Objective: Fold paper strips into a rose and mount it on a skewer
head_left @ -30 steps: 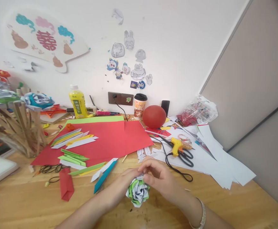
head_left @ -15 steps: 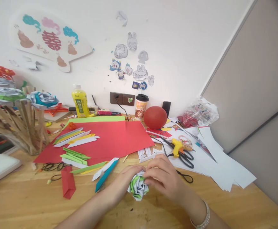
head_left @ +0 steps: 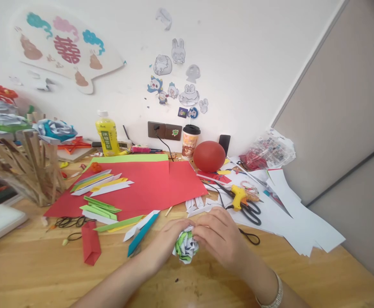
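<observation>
A folded paper flower (head_left: 186,247) in white and green is held between my two hands above the wooden table. My left hand (head_left: 169,239) wraps its left and far side, fingers partly hidden behind it. On the right, my right hand (head_left: 217,235) has its fingers bent together at the flower's upper right edge. Folded paper strips lie left of my hands, among them a blue strip (head_left: 143,234), green strips (head_left: 101,207) and a red folded piece (head_left: 91,242).
Red paper sheets (head_left: 148,184) cover the back left. A yellow glue gun (head_left: 238,197) and black scissors (head_left: 251,214) lie on white paper (head_left: 309,214). Behind stand a red balloon (head_left: 209,156), a cup (head_left: 190,143), a yellow bottle (head_left: 107,134) and wooden sticks (head_left: 36,171).
The flower has tilted and risen slightly in my hands. The fingers of my right hand have drawn closer together at its upper edge.
</observation>
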A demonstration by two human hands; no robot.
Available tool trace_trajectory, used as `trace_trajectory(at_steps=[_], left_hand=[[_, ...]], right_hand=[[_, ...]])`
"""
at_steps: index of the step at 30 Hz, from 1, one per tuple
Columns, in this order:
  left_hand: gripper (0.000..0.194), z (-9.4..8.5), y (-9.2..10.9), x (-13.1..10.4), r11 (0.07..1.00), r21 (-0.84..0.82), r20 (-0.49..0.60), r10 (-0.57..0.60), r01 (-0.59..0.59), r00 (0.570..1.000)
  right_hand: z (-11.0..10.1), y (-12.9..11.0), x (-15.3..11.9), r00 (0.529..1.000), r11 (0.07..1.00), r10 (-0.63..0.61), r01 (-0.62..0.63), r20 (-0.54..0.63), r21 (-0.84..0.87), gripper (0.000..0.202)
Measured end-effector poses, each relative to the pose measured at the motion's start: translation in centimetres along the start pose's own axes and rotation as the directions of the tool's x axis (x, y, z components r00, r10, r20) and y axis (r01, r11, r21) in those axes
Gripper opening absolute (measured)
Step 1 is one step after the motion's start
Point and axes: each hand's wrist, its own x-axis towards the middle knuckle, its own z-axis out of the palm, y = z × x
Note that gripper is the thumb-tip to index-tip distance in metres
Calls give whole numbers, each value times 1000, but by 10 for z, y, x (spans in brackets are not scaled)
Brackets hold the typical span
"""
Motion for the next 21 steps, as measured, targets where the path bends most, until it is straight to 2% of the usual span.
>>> trace_trajectory(at_steps=[4, 7, 12, 18, 21], left_hand=[[27, 1, 4, -1, 1000, 3, -19, -2, 3, 1000], [29, 0, 4, 0, 999, -32, 20, 33, -32, 999], [28, 0, 1, 1, 994, -106, 29, 44, -40, 999], [29, -1, -5, 1, 992, -125, 1, -22, 22, 1000], [29, -3, -6, 0, 992, -123, 14, 3, -1, 1000]], right_hand=[[1, 0, -2, 997, 995, -60, 64, 53, -73, 18], [-1, 0, -1, 997, 997, -40, 44, 68, -64, 19], [-4, 1, 2, 997, 1000, 0, 0, 72, -7, 16], [-7, 3, 1, 990, 992, 36, -52, 136, 112, 20], [-8, 3, 0, 995, 979, 73, -84, 68, 184, 28]])
